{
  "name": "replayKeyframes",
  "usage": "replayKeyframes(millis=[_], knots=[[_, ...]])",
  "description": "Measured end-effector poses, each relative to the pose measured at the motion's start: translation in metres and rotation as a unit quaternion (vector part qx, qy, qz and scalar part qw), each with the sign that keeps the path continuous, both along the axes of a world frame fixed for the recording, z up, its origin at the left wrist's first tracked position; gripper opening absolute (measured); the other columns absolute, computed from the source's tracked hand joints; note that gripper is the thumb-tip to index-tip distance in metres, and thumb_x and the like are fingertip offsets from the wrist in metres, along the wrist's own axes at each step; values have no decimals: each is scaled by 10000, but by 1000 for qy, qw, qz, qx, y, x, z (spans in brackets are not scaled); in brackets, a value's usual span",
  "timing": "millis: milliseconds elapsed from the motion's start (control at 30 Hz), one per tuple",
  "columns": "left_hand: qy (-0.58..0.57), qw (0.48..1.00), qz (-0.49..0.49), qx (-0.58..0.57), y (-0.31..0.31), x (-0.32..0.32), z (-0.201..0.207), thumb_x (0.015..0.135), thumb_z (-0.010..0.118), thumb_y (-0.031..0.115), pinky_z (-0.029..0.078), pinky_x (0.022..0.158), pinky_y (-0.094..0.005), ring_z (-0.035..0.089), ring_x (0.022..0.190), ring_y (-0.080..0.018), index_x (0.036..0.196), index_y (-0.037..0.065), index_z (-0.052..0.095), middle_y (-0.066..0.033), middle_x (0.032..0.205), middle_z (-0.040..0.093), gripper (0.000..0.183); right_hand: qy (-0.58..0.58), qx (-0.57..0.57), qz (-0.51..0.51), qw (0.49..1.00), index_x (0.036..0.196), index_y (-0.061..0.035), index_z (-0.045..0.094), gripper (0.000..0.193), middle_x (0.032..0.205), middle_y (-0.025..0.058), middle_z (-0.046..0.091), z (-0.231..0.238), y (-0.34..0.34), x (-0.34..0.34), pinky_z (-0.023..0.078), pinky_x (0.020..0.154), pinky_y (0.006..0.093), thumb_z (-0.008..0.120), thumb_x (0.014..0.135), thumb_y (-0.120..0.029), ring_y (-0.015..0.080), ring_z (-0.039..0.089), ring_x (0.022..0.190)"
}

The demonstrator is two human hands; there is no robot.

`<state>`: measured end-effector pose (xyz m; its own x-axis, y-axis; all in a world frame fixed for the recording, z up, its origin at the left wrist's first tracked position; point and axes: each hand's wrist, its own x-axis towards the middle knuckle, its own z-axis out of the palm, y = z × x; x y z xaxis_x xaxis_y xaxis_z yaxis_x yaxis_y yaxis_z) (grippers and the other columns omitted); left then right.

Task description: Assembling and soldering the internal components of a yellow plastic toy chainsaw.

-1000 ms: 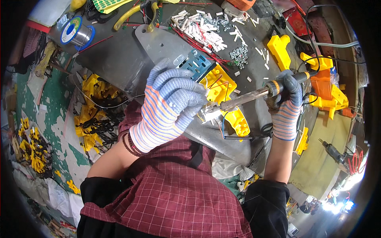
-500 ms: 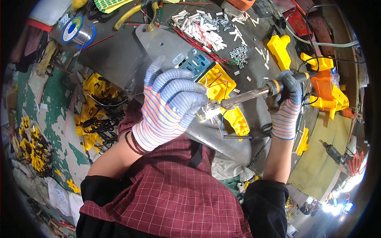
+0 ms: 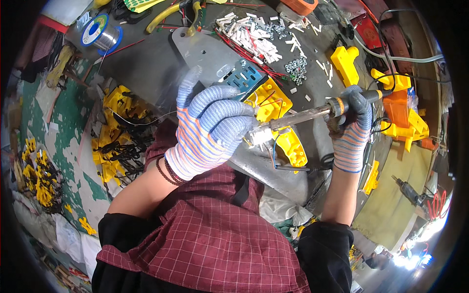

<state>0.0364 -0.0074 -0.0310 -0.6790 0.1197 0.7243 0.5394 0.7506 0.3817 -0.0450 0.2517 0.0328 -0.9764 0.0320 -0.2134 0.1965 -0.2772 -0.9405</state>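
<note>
The right hand [image 3: 352,124], gloved, is closed around the handle of a soldering iron [image 3: 308,116], with the barrel directed leftward across an open yellow shell [image 3: 271,110]. The left hand [image 3: 210,124], also gloved, is held beside the iron's tip, thumb and fingers drawn together and one finger raised; whether it pinches a part cannot be told, because the fingertips cover the spot. The shell lies at the near edge of the workbench [image 3: 141,73], beside a slotted blue plate [image 3: 243,78], its hollow side facing up and its handle portion showing below the iron. Stage of work, as judged from the visible condition: the joint is in process, since the tip sits at a bright white part [image 3: 260,136] next to the left fingertips; whether the solder has taken there cannot be determined. Wires lie exposed within the shell, and a blue wire [image 3: 274,150] curves down beside the handle portion, so wiring appears partly in place. Closing remains outstanding: no cover is fitted over the shell. Loose stock is present on the bench: white sleeves [image 3: 254,41], metal nuts [image 3: 296,71] and a separate yellow casing [image 3: 345,66]. A reel of solder [image 3: 101,35] stands at the far left. Beside the bench lies a heap of yellow pieces with black cords [image 3: 115,141]; their degree of completion cannot be judged.
</note>
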Motion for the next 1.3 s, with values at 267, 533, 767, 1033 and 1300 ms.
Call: replayKeyframes(millis=[267,533,767,1033,1300], knots=[[3,1000,8,-5,0,4,-2,672,726,180,299,1082,-587,583,1057,-194,853,245,645,76,977,650,208,4,2,33,999,893,-110,549,149,769,-16,542,3,3,-6,501,618,251,644,851,-216,102,573,651],[9,1000,16,-6,1,5,-7,683,721,199,272,1092,-609,565,1095,-187,855,269,646,94,998,651,201,1,-7,27,1000,903,-110,562,143,780,-33,556,1,0,-6,457,555,183,666,833,-179,69,554,663],[4,1000,18,-12,0,7,-8,688,719,203,264,1089,-621,552,1123,-176,856,285,648,103,1015,652,200,3,-28,57,998,888,-101,543,156,753,-6,544,2,-2,-10,503,596,256,657,829,-189,113,563,641],[23,999,12,-21,0,5,-11,756,718,208,244,1116,-628,552,1094,-213,848,261,639,79,1007,638,133,1,-48,73,996,956,-96,576,168,806,1,585,-3,5,-11,545,664,269,667,829,-157,126,602,692],[9,1000,13,-13,0,7,-7,709,720,208,258,1087,-624,560,1114,-186,869,279,643,97,1021,653,191,-36,-91,89,991,971,-91,580,174,807,9,599,-4,16,-16,540,676,273,663,832,-155,136,614,710]])
